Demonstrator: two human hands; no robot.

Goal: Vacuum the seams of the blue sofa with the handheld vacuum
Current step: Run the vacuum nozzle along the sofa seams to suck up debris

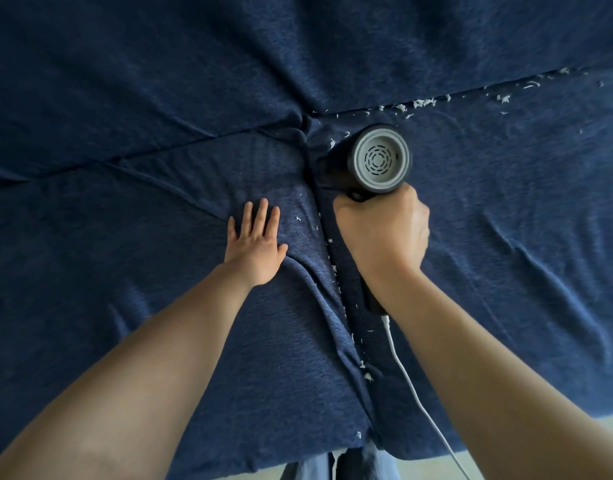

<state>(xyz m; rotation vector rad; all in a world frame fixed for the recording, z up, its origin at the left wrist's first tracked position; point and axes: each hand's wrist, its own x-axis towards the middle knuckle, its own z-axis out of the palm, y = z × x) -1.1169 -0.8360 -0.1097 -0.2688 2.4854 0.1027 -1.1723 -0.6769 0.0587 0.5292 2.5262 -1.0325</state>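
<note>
The blue sofa (506, 220) fills the view, seen from above. A black handheld vacuum (371, 161) with a grey vented rear cap points into the seam where the two seat cushions meet the backrest. My right hand (384, 230) grips its handle. My left hand (255, 244) lies flat with fingers spread on the left seat cushion, beside the middle seam (336, 271). The vacuum's nozzle is hidden behind its body.
White crumbs (423, 103) lie along the back seam to the right and down the middle seam between the cushions. A white cable (416, 393) runs from the vacuum's handle toward the lower right. Pale floor (603, 431) shows past the sofa's front edge.
</note>
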